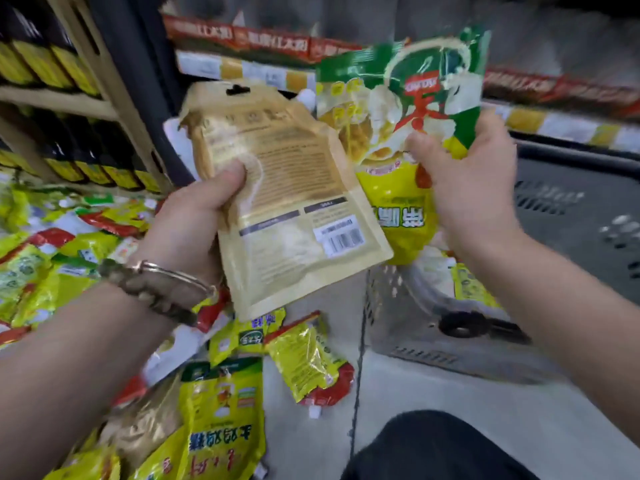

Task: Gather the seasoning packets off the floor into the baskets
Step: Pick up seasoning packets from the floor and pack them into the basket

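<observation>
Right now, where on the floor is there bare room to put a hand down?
Bare floor lies between the strewn packets on the left, the basket beyond and the knee in front. A narrow strip of it runs up along the basket's left wall. The whole left side is crowded: packets overlap up to the shelf.

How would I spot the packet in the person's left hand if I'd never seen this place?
Find the wooden shelf of dark bottles on the left. Just right of it, raised above the littered floor, the left hand grips a flat pouch. Unlike the yellow and green packets around it, this one is plain tan with a barcode.
</observation>
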Demonstrator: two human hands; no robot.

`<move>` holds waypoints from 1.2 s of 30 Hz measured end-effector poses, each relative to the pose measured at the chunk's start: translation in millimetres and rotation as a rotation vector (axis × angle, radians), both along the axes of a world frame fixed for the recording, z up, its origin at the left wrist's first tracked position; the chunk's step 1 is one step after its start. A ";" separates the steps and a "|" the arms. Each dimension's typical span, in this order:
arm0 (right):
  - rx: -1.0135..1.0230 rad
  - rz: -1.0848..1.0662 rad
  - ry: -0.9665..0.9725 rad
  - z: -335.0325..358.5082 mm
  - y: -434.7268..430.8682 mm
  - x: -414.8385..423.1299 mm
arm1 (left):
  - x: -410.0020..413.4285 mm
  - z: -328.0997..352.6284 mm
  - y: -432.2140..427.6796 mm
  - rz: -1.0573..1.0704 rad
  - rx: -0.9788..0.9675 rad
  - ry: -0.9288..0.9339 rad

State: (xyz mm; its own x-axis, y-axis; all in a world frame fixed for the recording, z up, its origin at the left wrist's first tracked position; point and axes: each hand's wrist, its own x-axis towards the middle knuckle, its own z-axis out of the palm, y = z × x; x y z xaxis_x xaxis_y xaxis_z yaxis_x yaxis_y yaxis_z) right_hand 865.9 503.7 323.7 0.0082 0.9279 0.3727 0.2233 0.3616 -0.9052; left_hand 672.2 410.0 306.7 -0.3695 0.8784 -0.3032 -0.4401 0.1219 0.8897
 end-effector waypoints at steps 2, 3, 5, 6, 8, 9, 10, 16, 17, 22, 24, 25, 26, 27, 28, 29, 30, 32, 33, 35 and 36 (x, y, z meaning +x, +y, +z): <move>-0.042 -0.008 0.032 17.3 28.8 40.5 | 28.1 15.9 33.8 -0.086 -0.010 -0.015; -0.071 -0.009 0.047 22.8 42.6 61.5 | 43.5 20.5 51.6 -0.125 -0.012 -0.016; -0.149 -0.030 0.053 29.0 68.6 104.2 | 77.5 24.2 88.0 -0.177 -0.033 0.003; -0.209 -0.049 0.061 27.3 81.4 126.3 | 95.3 22.0 106.6 -0.199 -0.059 0.023; -0.351 -0.083 0.092 15.1 105.4 168.1 | 130.0 13.7 140.6 -0.247 -0.103 0.099; -0.428 -0.126 0.103 3.3 117.6 188.4 | 147.7 6.8 157.2 -0.271 -0.125 0.154; -0.500 -0.167 0.109 -9.4 128.0 206.7 | 165.8 -1.6 173.2 -0.296 -0.149 0.215; -0.776 -0.412 -0.145 -122.7 178.1 284.9 | 259.9 -91.5 243.8 -0.434 -0.367 0.537; -0.791 -0.421 -0.202 -139.4 181.8 292.1 | 271.5 -107.5 250.0 -0.454 -0.394 0.566; -0.926 -0.423 -0.403 -199.5 184.1 323.1 | 302.7 -171.3 252.1 -0.618 -0.549 0.592; -0.995 -0.379 -0.454 -211.9 183.4 335.1 | 305.7 -190.1 247.1 -0.771 -0.614 0.608; -1.024 -0.373 -0.447 -215.2 183.4 339.3 | 306.1 -201.9 246.0 -0.833 -0.647 0.637; -1.052 -0.366 -0.429 -215.3 183.6 341.1 | 304.7 -215.2 245.8 -0.864 -0.672 0.662; -1.064 -0.368 -0.416 -217.8 185.1 342.7 | 302.6 -223.0 245.2 -0.865 -0.679 0.666; -1.070 -0.381 -0.416 -218.8 185.7 342.5 | 300.9 -225.0 243.9 -0.846 -0.661 0.661; -1.076 -0.394 -0.421 -222.4 186.3 342.6 | 299.2 -227.2 243.6 -0.830 -0.638 0.655; -1.088 -0.395 -0.456 -225.6 186.1 340.8 | 298.0 -225.2 242.3 -0.817 -0.600 0.648; -1.086 -0.413 -0.593 -230.9 181.5 334.5 | 296.5 -230.9 241.8 -0.756 -0.534 0.681; -1.043 -0.447 -0.660 -235.0 179.7 332.5 | 295.9 -232.4 242.3 -0.696 -0.517 0.689; -0.922 -0.516 -0.672 -238.3 177.6 326.7 | 293.0 -231.7 246.9 -0.540 -0.529 0.713; -0.827 -0.538 -0.677 -235.7 174.7 321.9 | 290.0 -229.6 249.4 -0.501 -0.571 0.744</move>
